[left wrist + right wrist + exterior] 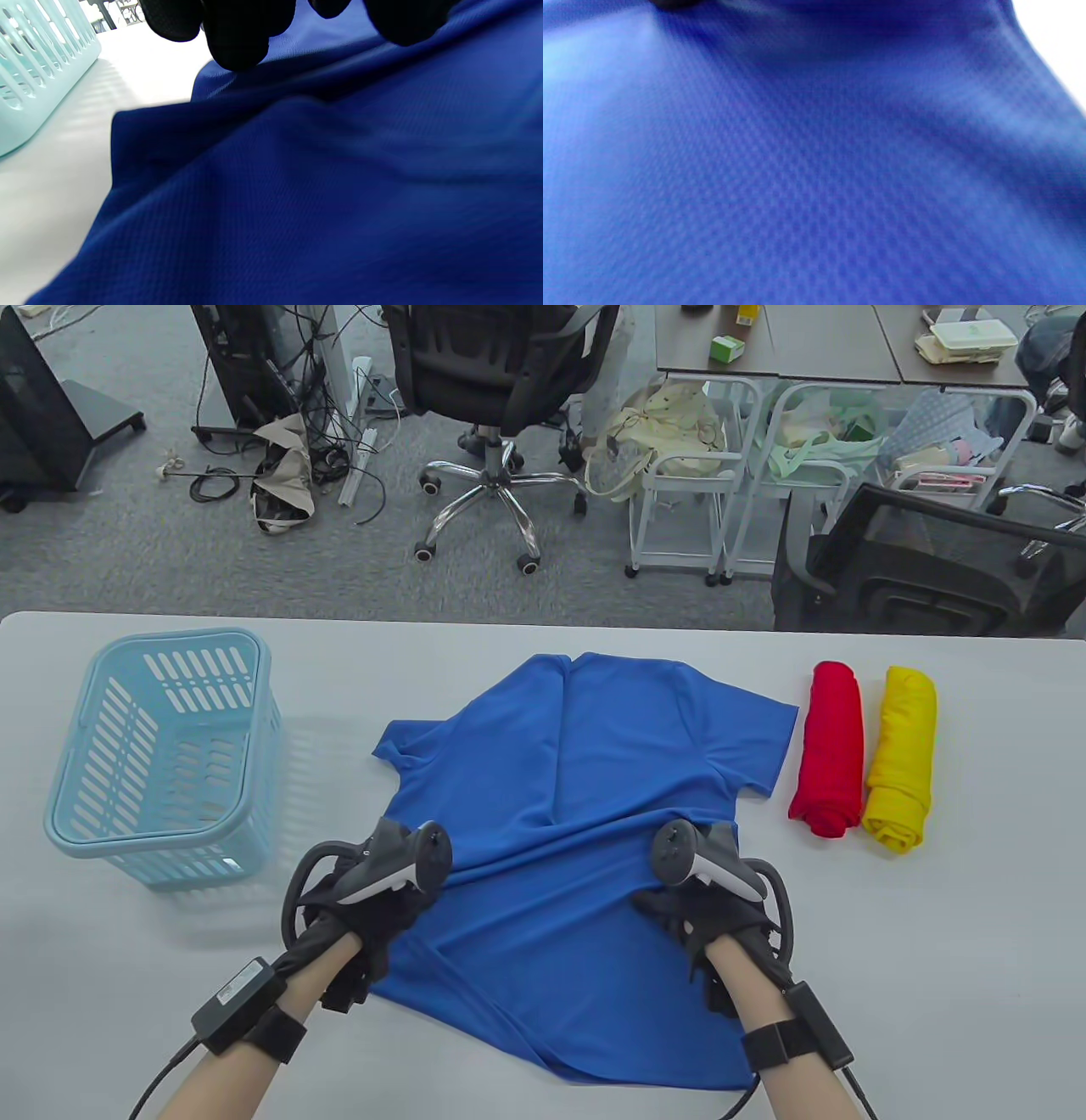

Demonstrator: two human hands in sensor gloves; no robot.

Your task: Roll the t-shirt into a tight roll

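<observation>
A blue t-shirt [585,746] lies spread on the white table [933,950], collar at the far side, hem at the near edge. My left hand [399,912] grips its left side at mid-length. My right hand [670,912] grips its right side at the same height. A crease runs across the cloth between the hands. In the left wrist view my gloved fingers [237,38] curl over a raised fold of the shirt [322,190]. The right wrist view is filled with blurred blue cloth [797,169]; the fingers are hidden there.
A light blue plastic basket [161,746] stands at the left, also seen in the left wrist view [29,63]. A red roll [830,751] and a yellow roll [901,759] lie side by side right of the shirt. Office chairs and carts stand beyond the table.
</observation>
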